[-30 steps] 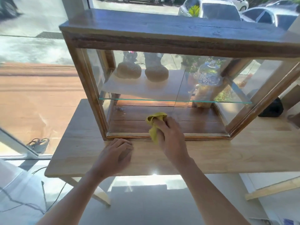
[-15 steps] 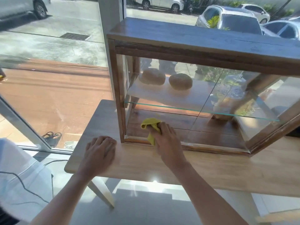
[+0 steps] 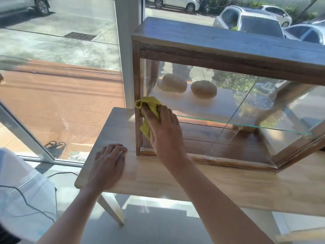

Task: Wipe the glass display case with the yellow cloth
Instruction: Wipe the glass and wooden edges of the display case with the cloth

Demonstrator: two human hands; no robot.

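A wood-framed glass display case [image 3: 228, 48] stands on a light wooden table [image 3: 219, 187]. My right hand [image 3: 165, 132] presses a bunched yellow cloth [image 3: 151, 110] against the front glass at its left edge, beside the left wooden post. The cloth's tail hangs below my fingers. My left hand [image 3: 109, 166] lies flat on the tabletop near the table's left corner, just left of the case, holding nothing.
Two round bread loaves [image 3: 204, 89] sit on a board above the case's glass shelf [image 3: 246, 125]. A floor-to-ceiling window with a white frame [image 3: 126, 55] is close behind the case's left end. A black cable [image 3: 26, 203] trails on the floor at left.
My right hand slid the cloth from the bottom middle of the glass leftward and up to the left post. My left hand stayed flat on the table. The view shifted left.
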